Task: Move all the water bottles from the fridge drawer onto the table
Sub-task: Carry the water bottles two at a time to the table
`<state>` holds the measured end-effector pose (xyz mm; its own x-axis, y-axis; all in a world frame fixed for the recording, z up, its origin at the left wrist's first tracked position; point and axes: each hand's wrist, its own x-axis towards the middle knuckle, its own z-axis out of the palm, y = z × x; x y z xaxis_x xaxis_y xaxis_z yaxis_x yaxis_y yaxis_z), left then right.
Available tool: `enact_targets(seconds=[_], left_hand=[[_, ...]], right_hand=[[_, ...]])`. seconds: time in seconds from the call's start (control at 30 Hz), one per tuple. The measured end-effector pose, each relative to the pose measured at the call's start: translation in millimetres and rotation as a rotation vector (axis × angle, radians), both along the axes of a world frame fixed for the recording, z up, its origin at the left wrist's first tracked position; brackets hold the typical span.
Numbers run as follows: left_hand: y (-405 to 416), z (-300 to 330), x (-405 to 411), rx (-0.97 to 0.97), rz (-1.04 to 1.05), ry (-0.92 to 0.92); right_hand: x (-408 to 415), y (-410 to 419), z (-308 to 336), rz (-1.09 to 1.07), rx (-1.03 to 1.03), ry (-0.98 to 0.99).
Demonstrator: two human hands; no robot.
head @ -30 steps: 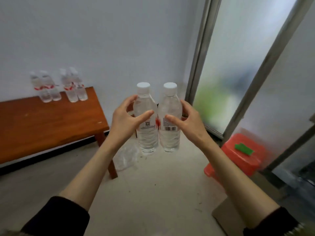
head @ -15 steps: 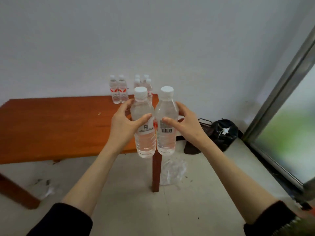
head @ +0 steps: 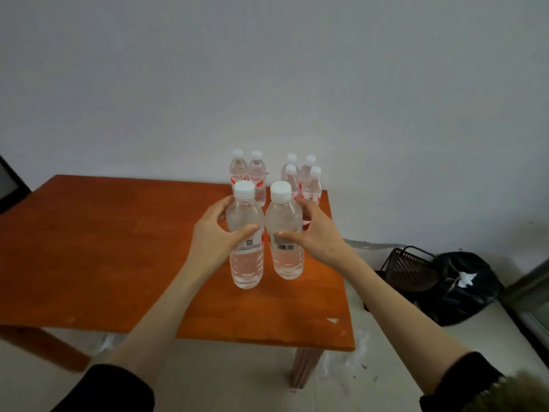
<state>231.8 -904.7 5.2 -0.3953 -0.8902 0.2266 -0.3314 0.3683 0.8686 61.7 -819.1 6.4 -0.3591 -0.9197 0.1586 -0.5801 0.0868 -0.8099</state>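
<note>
While each grip clamps bottle, left hand (head: 212, 237), right hand (head: 319, 234): orange table (head: 104, 248), six bottles (head: 274, 173) by grey wall (head: 267, 69).

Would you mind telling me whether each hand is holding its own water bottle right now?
Yes, the left hand grips the left bottle and the right hand grips the right bottle, both upright.

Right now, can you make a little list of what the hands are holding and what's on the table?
left hand: grips left bottle
right hand: grips right bottle
held bottles: upright, side by side, white caps on, over the table
table: orange-brown wood, against the wall
bottles already on table: six, at the far edge
floor at right: black basket, black bag
</note>
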Motion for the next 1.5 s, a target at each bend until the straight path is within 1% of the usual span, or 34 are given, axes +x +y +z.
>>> enact_targets(seconds=[0.2, 0.33, 0.47, 0.57, 0.7, 0.87, 0.97, 1.07, 1.27, 1.4, 1.5], left_hand=[[-93, -31, -13, 0.062, -0.016, -0.084], [-161, -60, -29, 0.127, -0.080, -0.166], [-228, -89, -44, 0.191, -0.146, -0.196], [-267, -103, -53, 0.223, -0.181, -0.223], [-304, -114, -66, 0.222, -0.230, -0.234], [-330, -124, -82, 0.202, -0.297, -0.210], [-338, -127, -90, 0.221, -0.315, -0.186], [-340, -131, -96, 0.220, -0.309, -0.169], [-337, -139, -99, 0.196, -0.272, -0.148], [-330, -143, -96, 0.181, -0.282, -0.130], [-321, -143, -96, 0.128, -0.296, -0.181]], right_hand=[[-20, -97, -27, 0.042, 0.110, -0.003], [-31, -160, -57, 0.003, 0.200, -0.016], [-37, -219, -82, -0.047, 0.257, -0.066], [-42, -254, -92, -0.073, 0.291, -0.100], [-52, -289, -108, -0.119, 0.287, -0.151], [-67, -307, -124, -0.175, 0.290, -0.155], [-76, -314, -132, -0.220, 0.323, -0.118], [-79, -316, -135, -0.243, 0.332, -0.129], [-73, -315, -141, -0.239, 0.290, -0.196], [-69, -311, -150, -0.238, 0.277, -0.253], [-68, -306, -155, -0.234, 0.317, -0.240]])
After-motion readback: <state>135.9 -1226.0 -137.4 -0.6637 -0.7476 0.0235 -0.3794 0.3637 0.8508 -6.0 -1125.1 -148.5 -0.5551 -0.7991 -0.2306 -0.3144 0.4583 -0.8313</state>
